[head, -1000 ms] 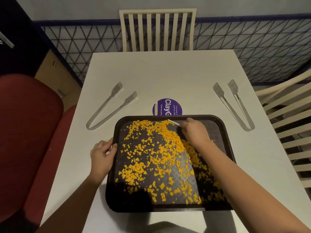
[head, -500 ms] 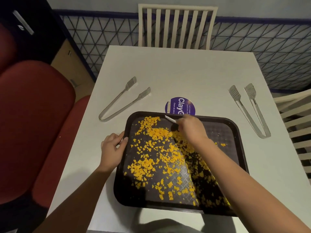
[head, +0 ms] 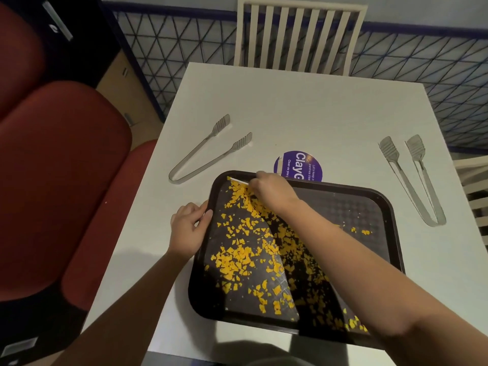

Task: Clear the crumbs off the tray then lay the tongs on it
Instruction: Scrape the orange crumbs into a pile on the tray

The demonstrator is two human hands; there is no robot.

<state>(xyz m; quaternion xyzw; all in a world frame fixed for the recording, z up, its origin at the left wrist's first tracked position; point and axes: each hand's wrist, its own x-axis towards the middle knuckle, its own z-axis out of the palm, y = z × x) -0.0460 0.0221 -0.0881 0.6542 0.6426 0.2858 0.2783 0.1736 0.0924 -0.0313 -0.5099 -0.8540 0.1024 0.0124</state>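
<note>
A dark brown tray (head: 380,204) lies on the white table (head: 303,109), strewn with yellow crumbs (head: 237,257) over its left and near parts. My left hand (head: 188,228) grips the tray's left rim. My right hand (head: 272,191) is at the tray's far left corner, shut on a thin white card (head: 239,181) whose edge rests on the tray among the crumbs. One pair of metal tongs (head: 208,149) lies on the table left of the tray. A second pair of tongs (head: 414,178) lies to the right.
A round purple sticker (head: 298,165) sits on the table just behind the tray. A cream slatted chair (head: 298,35) stands at the far side, another at the right edge. A red padded seat (head: 60,180) is on the left.
My right hand has swept the card leftwards across the far part of the tray, pushing crumbs left. The tray's far right area is now mostly bare. The camera view shifted left.
</note>
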